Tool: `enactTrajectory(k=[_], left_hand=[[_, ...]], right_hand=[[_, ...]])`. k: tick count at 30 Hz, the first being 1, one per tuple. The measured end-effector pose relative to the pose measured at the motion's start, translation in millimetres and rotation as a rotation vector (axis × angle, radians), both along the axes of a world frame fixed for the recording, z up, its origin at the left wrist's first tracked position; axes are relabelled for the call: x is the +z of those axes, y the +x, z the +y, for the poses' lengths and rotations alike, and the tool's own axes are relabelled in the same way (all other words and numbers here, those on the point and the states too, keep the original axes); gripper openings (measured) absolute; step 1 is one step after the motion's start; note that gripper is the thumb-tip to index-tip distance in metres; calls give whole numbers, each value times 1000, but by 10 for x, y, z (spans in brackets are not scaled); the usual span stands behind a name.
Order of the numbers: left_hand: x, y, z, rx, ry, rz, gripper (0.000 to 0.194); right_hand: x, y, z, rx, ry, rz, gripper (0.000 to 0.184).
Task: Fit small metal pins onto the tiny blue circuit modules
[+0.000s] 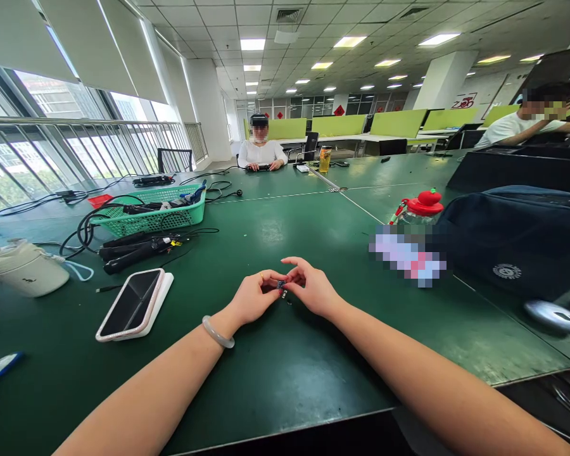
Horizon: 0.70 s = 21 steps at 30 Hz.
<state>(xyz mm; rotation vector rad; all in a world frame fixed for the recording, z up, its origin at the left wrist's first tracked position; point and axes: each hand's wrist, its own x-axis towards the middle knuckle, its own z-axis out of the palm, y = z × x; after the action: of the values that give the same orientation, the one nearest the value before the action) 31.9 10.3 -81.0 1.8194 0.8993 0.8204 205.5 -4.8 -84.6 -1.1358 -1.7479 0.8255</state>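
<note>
My left hand [253, 296] and my right hand [311, 289] meet over the green table [275, 373], fingertips pinched together on a tiny dark object [282, 286] that is too small to name. The left wrist wears a pale bangle [217, 332]. Both hands rest low on the tabletop, fingers curled. A phone in a pink case [132, 302] lies on a white pad to the left of my left hand.
A green basket [152, 212] of cables and black tools [137, 249] sits at the back left, a white pouch [23, 269] at far left. A red-lidded bottle [420, 209] and dark bag [517, 237] stand right. One person sits opposite, another at far right.
</note>
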Motion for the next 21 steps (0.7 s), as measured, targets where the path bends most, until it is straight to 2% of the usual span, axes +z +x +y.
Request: enactTrajectory(k=[3, 6, 9, 11, 13, 18, 21], left_hand=[[0, 9, 12, 4, -37, -21, 26], [-16, 8, 41, 63, -85, -7, 25], [-35, -9, 79, 82, -157, -38, 26], [-40, -22, 102, 86, -202, -85, 27], [-42, -30, 118, 99, -209, -100, 28], [-58, -29, 135, 131, -235, -21, 40], [-67, -23, 136, 95, -235, -12, 43]], right_hand=[[-10, 20, 21, 9, 25, -30, 46], [-23, 76, 70, -16, -2, -114, 45], [-18, 151, 105, -14, -40, -311, 28], [-3, 189, 108, 40, -56, -444, 15], [14, 207, 98, 93, -47, -527, 12], [11, 174, 77, 172, 57, -600, 13], [-18, 151, 88, 144, 76, -623, 8]])
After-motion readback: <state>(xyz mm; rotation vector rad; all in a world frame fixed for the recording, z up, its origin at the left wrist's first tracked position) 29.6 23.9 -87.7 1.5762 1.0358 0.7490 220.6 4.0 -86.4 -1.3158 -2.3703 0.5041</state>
